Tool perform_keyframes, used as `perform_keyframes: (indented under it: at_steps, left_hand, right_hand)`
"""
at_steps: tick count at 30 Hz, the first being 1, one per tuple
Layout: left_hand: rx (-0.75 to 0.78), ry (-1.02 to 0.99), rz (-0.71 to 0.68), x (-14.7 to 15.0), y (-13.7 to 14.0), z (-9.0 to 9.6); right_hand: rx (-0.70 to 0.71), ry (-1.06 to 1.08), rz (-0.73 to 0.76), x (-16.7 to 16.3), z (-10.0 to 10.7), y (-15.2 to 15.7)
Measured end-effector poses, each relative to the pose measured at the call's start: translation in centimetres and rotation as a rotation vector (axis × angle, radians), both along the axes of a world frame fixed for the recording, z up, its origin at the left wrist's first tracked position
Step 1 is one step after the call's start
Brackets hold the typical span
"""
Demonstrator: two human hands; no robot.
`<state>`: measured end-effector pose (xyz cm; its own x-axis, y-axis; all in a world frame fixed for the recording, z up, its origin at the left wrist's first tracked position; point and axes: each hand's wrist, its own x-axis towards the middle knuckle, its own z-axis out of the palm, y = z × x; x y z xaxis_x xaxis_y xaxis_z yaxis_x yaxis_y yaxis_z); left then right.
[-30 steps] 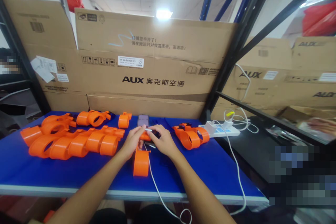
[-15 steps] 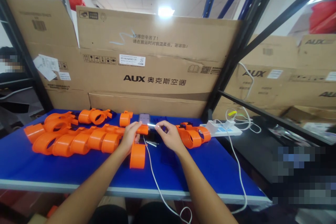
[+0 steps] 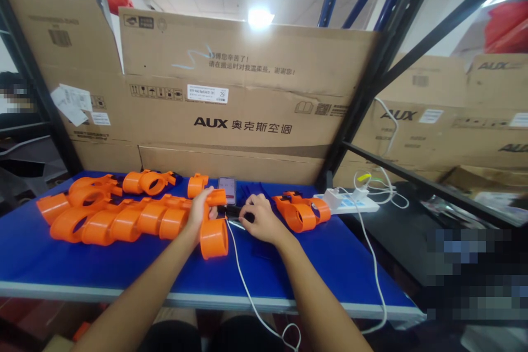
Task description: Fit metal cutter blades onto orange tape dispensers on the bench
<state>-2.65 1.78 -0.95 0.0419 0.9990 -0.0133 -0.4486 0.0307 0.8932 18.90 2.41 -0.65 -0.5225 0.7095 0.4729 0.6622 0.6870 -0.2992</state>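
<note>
My left hand (image 3: 200, 212) is closed around an orange plastic part (image 3: 214, 239), with its ring end hanging down and its straight arm pointing right. My right hand (image 3: 264, 220) is closed, fingertips pinching a slim black piece (image 3: 231, 210) beside the end of that arm. Whether the black piece touches the orange part, I cannot tell. Just below it lie shiny thin strips (image 3: 236, 224) on the blue table (image 3: 165, 269). Behind the hands is a phone (image 3: 226, 188) with a lit screen.
Several orange ring parts (image 3: 99, 227) lie in rows on the left. More orange parts (image 3: 300, 214) lie right of my hand, near a white power strip (image 3: 355, 202). A white cable (image 3: 246, 286) runs over the front edge. A cardboard panel (image 3: 247, 93) stands behind.
My right hand held a bright strip at the orange arm; now its fingers are lower, at the black piece. The orange part has shifted slightly left, its ring tilted.
</note>
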Motion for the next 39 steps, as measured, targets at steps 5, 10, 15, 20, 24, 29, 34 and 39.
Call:
perform_keyframes:
  at_steps: [5,10,15,20,24,29,34,39]
  left_hand:
    - [-0.042,-0.003,-0.044,0.1,0.1,-0.4]
    - [-0.031,-0.113,0.011,0.9,0.3,-0.6]
    - [-0.031,-0.230,0.096,1.2,0.8,-0.6]
    - [0.017,-0.249,0.161,1.3,0.6,-0.6]
    - [0.091,-0.180,0.160,1.8,0.3,-0.6]
    - [0.167,0.023,0.040,2.6,-1.0,-0.4]
    - [0.267,0.529,0.021,0.7,-5.0,2.1]
    - [0.505,1.290,0.238,-8.1,-3.9,7.1]
  right_hand:
    - [-0.028,-0.029,0.042,0.0,0.2,-0.4]
    - [-0.206,0.255,0.208,-0.5,1.8,-1.2]
    - [-0.575,0.363,0.537,-1.0,2.9,-2.5]
    - [-0.651,0.351,0.575,-1.6,3.4,-3.5]
    - [-0.649,0.500,0.562,-1.4,3.7,-3.5]
    - [-0.634,0.838,0.394,-0.3,3.3,-2.6]
    - [-0.660,1.231,0.292,0.5,2.6,-1.7]
    - [-0.810,1.298,0.419,-0.3,2.4,-1.8]
